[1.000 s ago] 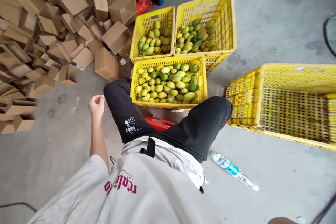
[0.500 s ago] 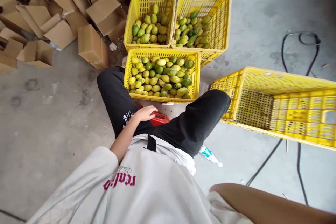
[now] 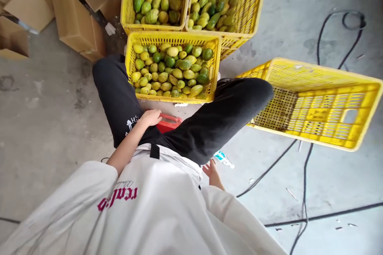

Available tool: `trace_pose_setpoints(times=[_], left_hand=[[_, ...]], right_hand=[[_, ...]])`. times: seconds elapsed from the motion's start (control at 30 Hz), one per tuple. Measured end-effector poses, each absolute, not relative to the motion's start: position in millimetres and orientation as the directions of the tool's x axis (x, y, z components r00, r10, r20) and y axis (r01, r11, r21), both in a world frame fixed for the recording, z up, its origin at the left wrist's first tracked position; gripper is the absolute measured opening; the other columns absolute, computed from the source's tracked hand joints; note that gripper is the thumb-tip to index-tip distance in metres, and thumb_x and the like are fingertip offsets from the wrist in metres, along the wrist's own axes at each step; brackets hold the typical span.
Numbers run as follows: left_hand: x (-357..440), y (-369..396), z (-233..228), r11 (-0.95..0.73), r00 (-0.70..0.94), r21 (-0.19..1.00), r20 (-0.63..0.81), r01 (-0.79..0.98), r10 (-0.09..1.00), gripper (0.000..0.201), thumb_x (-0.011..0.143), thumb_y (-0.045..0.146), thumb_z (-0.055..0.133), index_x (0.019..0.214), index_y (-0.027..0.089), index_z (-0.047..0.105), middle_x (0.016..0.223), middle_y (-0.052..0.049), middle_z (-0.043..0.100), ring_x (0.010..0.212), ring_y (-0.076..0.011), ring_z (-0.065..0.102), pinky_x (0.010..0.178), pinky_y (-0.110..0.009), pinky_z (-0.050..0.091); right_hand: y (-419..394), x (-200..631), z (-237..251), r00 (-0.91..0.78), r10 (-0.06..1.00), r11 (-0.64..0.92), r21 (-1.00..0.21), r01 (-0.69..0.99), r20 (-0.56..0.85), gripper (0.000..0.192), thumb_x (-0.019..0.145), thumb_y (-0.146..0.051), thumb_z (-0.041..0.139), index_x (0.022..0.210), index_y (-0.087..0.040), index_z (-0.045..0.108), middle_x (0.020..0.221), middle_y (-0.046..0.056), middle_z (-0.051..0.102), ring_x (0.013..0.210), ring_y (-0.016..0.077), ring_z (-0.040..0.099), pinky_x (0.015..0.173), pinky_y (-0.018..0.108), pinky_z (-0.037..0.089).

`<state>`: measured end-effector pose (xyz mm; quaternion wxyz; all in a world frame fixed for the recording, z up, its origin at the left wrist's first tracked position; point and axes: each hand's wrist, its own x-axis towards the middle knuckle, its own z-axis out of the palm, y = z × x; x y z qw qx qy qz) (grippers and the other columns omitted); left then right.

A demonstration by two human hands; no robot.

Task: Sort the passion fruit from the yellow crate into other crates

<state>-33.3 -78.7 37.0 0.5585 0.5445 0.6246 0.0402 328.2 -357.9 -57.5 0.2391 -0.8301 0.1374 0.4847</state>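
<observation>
My left hand (image 3: 151, 118) lies on my left thigh with its fingers stretched out and nothing in it. Just past its fingertips, between my legs, is part of a red plastic object (image 3: 171, 121). My right hand (image 3: 212, 169) hangs low beside my right hip, empty, fingers apart. A clear plastic bottle with a blue label (image 3: 223, 159) lies on the floor close to it. In front of my knees stands a yellow crate (image 3: 218, 67) full of oval green and yellow fruit (image 3: 178, 73), their exact kind unclear.
Behind it are two more yellow crates, one at left (image 3: 125, 4) and one at right (image 3: 257, 8), both holding fruit. An empty yellow crate (image 3: 329, 73) lies tipped to my right. Cardboard boxes (image 3: 78, 20) are piled at left. Black cable (image 3: 305, 183) crosses the floor.
My right arm has swung in from the lower right, and its hand now shows by my hip. My left hand stays on the thigh. The camera view has shifted.
</observation>
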Motion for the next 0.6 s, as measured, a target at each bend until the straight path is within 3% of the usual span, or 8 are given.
trace_pose_setpoints(times=[0.1,0.23,0.4,0.6], left_hand=[[-33,-79,39,0.409,0.167,0.556,-0.716,0.724,0.677,0.019,0.075,0.022,0.081,0.076,0.024,0.062,0.107,-0.013,0.080,0.134,-0.0413,0.068,0.128,-0.049,0.038],[-36,-74,47,0.364,0.128,0.441,-0.762,0.820,0.635,0.011,0.081,0.020,0.073,0.091,0.022,0.069,0.124,-0.015,0.079,0.141,-0.0414,0.063,0.131,-0.052,0.034],[-35,-70,60,-0.021,0.197,0.226,-0.795,0.974,0.573,0.039,0.101,0.031,0.055,0.135,0.018,0.069,0.148,-0.016,0.071,0.138,-0.0356,0.067,0.120,-0.044,0.049],[-32,-74,69,-0.173,0.141,0.056,-0.835,0.983,0.531,0.046,0.104,0.032,0.047,0.145,0.018,0.066,0.148,-0.014,0.072,0.135,-0.0330,0.069,0.113,-0.040,0.053]], right_hand=[[-352,338,-75,0.532,-0.109,-0.860,-0.188,-0.474,-0.840,0.048,0.113,-0.039,0.059,0.160,-0.036,0.052,0.144,0.009,0.064,0.129,0.0246,0.069,0.102,0.043,0.064],[-331,355,-104,0.534,-0.116,-0.851,-0.193,-0.488,-0.838,0.047,0.109,-0.038,0.071,0.152,-0.021,0.060,0.150,0.014,0.062,0.126,0.0299,0.069,0.105,0.052,0.062],[-317,363,-132,0.503,-0.137,-0.840,-0.169,-0.515,-0.853,0.046,0.108,-0.037,0.073,0.149,-0.019,0.063,0.150,0.014,0.062,0.128,0.0311,0.068,0.106,0.054,0.061],[-332,370,-147,0.448,-0.164,-0.821,-0.131,-0.556,-0.879,0.064,0.115,-0.032,0.056,0.174,-0.037,0.030,0.170,0.012,0.047,0.143,0.0236,0.061,0.110,0.047,0.058]])
